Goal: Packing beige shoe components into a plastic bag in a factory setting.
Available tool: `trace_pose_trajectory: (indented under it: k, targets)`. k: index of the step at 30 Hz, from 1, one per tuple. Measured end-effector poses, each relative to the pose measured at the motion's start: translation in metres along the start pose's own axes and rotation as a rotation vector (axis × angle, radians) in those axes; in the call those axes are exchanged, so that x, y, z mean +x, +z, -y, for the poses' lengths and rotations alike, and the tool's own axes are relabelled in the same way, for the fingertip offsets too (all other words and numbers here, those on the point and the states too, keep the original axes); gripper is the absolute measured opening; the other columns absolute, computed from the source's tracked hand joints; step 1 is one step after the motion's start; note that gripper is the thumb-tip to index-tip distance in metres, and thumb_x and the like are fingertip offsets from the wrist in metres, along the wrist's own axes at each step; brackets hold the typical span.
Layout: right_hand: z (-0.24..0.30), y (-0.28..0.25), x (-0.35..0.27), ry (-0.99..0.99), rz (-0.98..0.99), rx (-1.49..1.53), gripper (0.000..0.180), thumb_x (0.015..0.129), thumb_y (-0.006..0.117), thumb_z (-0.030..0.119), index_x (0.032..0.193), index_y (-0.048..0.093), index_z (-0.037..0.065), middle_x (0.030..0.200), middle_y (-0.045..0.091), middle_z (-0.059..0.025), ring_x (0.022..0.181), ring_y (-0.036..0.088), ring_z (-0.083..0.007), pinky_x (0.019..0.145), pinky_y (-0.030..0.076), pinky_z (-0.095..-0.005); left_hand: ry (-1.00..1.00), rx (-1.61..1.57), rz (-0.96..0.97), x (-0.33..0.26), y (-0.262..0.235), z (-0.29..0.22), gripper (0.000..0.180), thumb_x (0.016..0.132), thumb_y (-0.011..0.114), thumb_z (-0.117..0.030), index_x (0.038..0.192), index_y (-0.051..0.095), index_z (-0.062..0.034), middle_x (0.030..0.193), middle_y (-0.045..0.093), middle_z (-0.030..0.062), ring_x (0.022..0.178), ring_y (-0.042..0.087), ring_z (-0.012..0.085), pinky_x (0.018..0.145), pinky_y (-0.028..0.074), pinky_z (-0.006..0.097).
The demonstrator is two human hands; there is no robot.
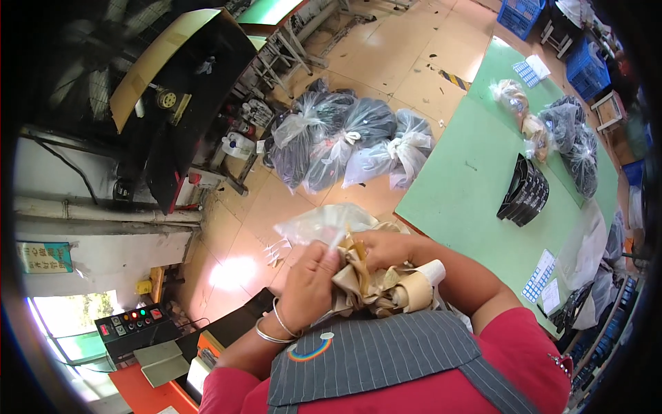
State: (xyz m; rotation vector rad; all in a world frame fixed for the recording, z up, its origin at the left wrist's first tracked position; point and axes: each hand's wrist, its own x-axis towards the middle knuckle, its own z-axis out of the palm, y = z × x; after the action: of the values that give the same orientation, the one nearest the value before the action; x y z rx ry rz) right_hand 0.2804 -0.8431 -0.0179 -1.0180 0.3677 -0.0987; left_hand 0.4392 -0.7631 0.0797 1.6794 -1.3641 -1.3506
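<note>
In front of my apron, a clear plastic bag [324, 222] spreads out past my hands. Against my body lies a bundle of tan, curled, leather-like pieces [403, 290], with a pale roll-shaped end at its right. My left hand [308, 283] is closed at the bundle's left side, gripping what looks like a gathered edge of the bag. Bent over the top of the bundle, my right hand [383, 250] has its fingers curled in among the tan pieces; its fingertips are hidden.
Several tied bags of dark pieces [352, 134] lie on the tiled floor ahead. To the right, a green table [455, 186] bears a stack of black curved strips [525, 193] and more filled bags. A control box with lit buttons [134, 324] stands at the lower left, near an orange surface.
</note>
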Motion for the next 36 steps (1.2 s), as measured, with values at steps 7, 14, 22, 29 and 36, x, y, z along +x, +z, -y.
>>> trace_pose_trajectory:
  k: [7,14,22,29,36]
  targets:
    - [-0.044,0.037,-0.003,-0.235,-0.636,0.413,0.031,0.081,0.055,0.011,0.111,0.052,0.003,0.098,0.058,-0.0078,0.093,0.055,-0.0163,0.08,0.044,-0.03,0.012,0.103,0.277,-0.006,0.022,0.016,0.017,0.091,0.045,-0.019,0.084,0.047,-0.0034,0.069,0.046,0.0047,0.065,0.044,0.0116,0.061,0.039,0.027]
    - [-0.066,0.032,-0.058,0.076,-0.69,0.113,0.047,0.086,0.05,0.029,0.123,0.041,0.002,0.114,0.052,-0.0103,0.106,0.05,-0.0207,0.09,0.038,-0.0323,0.109,-0.073,0.4,0.009,0.034,0.036,0.015,0.091,0.046,-0.019,0.089,0.046,-0.004,0.073,0.046,0.0005,0.068,0.043,0.0079,0.062,0.038,0.024]
    - [-0.116,0.085,-0.133,0.014,-0.831,-0.305,0.084,0.08,0.061,0.028,0.14,0.005,0.01,0.128,0.039,-0.0139,0.118,0.04,-0.0213,0.095,0.036,-0.0312,0.334,-0.243,0.701,0.026,0.078,0.009,0.015,0.09,0.046,-0.018,0.088,0.046,-0.0025,0.072,0.045,0.0031,0.066,0.042,0.009,0.059,0.038,0.025]
    - [-0.128,0.14,-0.135,-0.577,-1.288,0.478,0.091,0.074,0.07,0.024,0.14,0.009,0.012,0.134,0.031,-0.0097,0.121,0.037,-0.0211,0.097,0.035,-0.0352,0.47,-0.23,0.909,0.021,0.141,0.003,0.016,0.089,0.047,-0.018,0.086,0.045,-0.0024,0.069,0.045,0.0053,0.064,0.044,0.0109,0.058,0.039,0.027]
    - [-0.149,0.148,-0.137,-0.748,-1.391,-0.021,0.085,0.07,0.074,0.024,0.136,0.022,0.01,0.137,0.027,-0.0117,0.125,0.032,-0.0259,0.099,0.031,-0.0395,-0.33,-0.825,0.724,0.031,0.177,0.014,0.009,0.091,0.047,-0.02,0.089,0.046,-0.0117,0.063,0.04,-0.0054,0.052,0.035,0.0028,0.044,0.032,0.02]
